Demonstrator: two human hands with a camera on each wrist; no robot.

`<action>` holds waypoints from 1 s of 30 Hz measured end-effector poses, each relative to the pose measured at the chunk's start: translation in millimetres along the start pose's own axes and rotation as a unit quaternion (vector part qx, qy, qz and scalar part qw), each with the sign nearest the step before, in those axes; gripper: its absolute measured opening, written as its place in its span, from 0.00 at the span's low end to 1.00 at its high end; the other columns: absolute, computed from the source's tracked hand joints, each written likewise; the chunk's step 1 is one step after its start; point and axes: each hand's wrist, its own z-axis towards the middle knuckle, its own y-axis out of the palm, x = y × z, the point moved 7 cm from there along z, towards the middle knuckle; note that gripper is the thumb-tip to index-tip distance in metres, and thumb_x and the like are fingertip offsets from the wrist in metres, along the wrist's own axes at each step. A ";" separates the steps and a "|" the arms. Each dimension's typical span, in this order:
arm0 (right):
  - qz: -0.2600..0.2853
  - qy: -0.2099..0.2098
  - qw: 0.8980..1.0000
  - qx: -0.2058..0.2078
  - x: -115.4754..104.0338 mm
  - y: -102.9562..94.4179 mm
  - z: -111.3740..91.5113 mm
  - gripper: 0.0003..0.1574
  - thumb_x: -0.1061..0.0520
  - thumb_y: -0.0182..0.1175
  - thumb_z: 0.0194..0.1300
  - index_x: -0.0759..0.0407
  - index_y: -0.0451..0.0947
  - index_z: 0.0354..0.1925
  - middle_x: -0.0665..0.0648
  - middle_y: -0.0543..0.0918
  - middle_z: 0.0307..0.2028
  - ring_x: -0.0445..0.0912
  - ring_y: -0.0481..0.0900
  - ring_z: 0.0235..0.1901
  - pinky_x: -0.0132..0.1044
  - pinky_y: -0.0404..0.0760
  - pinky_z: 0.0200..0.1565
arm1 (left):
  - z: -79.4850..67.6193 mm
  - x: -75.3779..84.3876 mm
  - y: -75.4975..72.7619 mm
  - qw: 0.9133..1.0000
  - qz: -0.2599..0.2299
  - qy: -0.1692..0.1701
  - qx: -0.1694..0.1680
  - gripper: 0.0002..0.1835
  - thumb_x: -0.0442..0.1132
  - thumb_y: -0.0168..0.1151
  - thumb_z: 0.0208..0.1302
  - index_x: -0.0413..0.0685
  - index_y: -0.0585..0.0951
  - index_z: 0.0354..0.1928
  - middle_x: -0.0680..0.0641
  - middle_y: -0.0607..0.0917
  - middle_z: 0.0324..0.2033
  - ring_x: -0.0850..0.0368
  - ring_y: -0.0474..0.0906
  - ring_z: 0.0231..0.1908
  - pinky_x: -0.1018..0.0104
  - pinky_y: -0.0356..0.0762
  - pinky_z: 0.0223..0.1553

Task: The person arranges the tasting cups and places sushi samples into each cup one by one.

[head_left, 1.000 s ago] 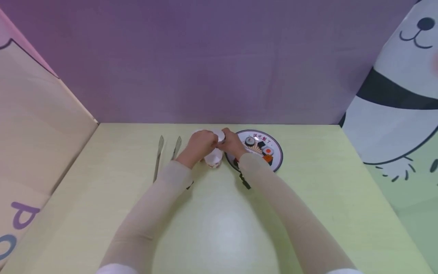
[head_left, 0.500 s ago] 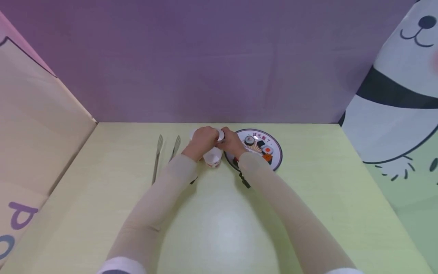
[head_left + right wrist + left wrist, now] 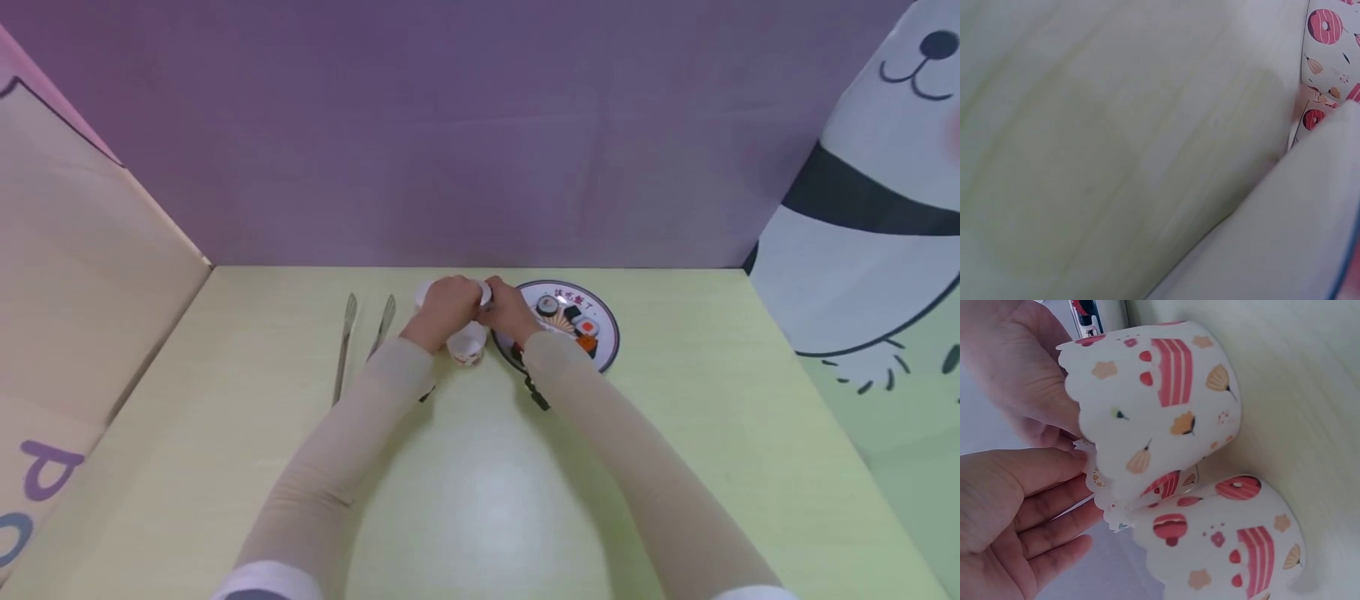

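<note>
White paper baking cups with scalloped rims and printed cakes and donuts stand together at the back of the table. My left hand (image 3: 447, 308) pinches the rim of the middle cup (image 3: 1104, 478) between thumb and forefinger, its other fingers extended below. Close by, my right hand (image 3: 510, 314) holds the cup (image 3: 486, 293) at the hands, its fingertips partly hidden behind the upper cup (image 3: 1166, 400) in the left wrist view. Nearer me stands another cup (image 3: 467, 344). The left hand partly covers a further cup (image 3: 422, 292) behind it. The right wrist view catches only cup sides (image 3: 1325, 53).
A round plate (image 3: 613, 354) printed with sushi lies just right of the cups, under the right wrist. Left of them are two slender metal arms with slotted ends, like tongs (image 3: 345, 350), partly covered by the left sleeve. A purple wall (image 3: 480, 150) borders the table's back edge.
My left hand and forearm have shifted slightly right and away from me, closer to the right hand. The right hand stays nearly in place, and the front cup has not visibly moved.
</note>
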 end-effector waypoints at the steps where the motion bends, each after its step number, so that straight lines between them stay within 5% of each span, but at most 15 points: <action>1: 0.001 0.000 1.000 0.001 -0.4 -0.7 -0.3 0.30 0.61 0.65 0.56 0.68 0.66 0.55 0.65 0.77 0.52 0.56 0.74 0.53 0.44 0.71 0.57 | 0.0 0.4 -0.8 1.000 0.001 0.001 0.001 0.05 0.34 0.61 0.61 0.44 0.84 0.29 0.45 0.85 0.28 0.49 0.80 0.30 0.57 0.77 0.31; 13: 0.007 0.014 1.000 -0.001 -0.7 -0.4 -1.2 0.33 0.59 0.67 0.56 0.69 0.67 0.56 0.65 0.77 0.52 0.56 0.74 0.54 0.43 0.70 0.58 | -6.1 2.0 -16.6 1.000 0.027 -0.006 0.007 0.02 0.33 0.65 0.56 0.46 0.84 0.32 0.46 0.84 0.30 0.50 0.80 0.31 0.57 0.78 0.31; 30: -0.005 0.035 0.999 -0.010 -2.7 0.6 -3.2 0.31 0.57 0.67 0.58 0.66 0.66 0.55 0.63 0.78 0.48 0.54 0.77 0.49 0.43 0.75 0.51 | -28.3 1.5 -46.1 0.999 0.013 -0.002 0.053 0.05 0.31 0.57 0.63 0.41 0.80 0.31 0.45 0.81 0.26 0.50 0.78 0.27 0.59 0.76 0.26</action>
